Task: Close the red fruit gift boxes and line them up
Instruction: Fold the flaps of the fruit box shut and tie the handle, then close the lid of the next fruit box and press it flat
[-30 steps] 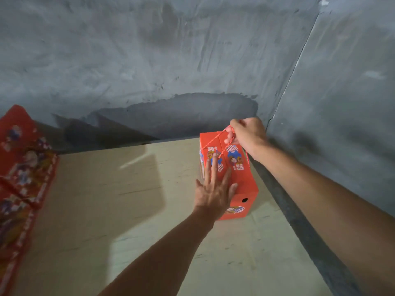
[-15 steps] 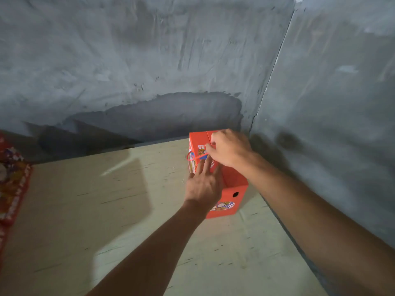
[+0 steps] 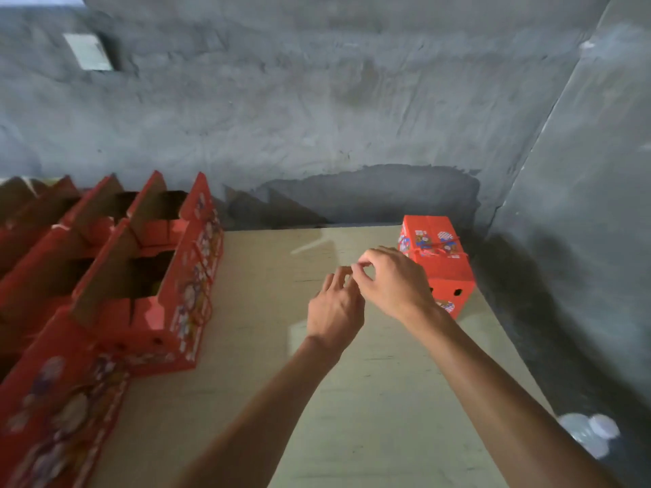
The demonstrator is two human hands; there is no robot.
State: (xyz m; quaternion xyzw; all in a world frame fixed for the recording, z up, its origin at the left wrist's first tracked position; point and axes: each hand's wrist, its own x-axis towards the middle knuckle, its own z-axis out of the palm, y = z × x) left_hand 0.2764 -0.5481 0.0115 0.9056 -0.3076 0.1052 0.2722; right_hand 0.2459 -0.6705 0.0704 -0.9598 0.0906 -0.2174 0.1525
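Neither of our hands holds a box. Our right hand point(image 3: 389, 283), just right of the frame's centre, has its fingers curled, the thumb and forefinger tips meeting in a small ring with nothing we can make out between them. Our left hand point(image 3: 334, 308), just below and left of it, has its fingers loosely bent upward, their tips close to the right hand's; whether the two touch we cannot tell. Both forearms reach up from the bottom edge, the right one crossing in from the lower right corner.

The closed red gift box point(image 3: 436, 262) stands right of centre at the far right corner of the pale wooden board point(image 3: 352, 399), close to the grey wall point(image 3: 317, 118), partly behind our right hand. Its top flaps are shut, a thin red cord runs across the top, and a small dark hole shows in its near end face. Its top and side carry white, blue and yellow cartoon prints; any writing is too small and blurred to read.

On the left side of the frame, several open red boxes point(image 3: 151, 276) stand side by side in a row, brown inner flaps raised, red cord handles hanging on the printed sides. Their lettering is blurred as well.

A pale rectangular plate point(image 3: 88, 51) sits on the wall in the upper left.
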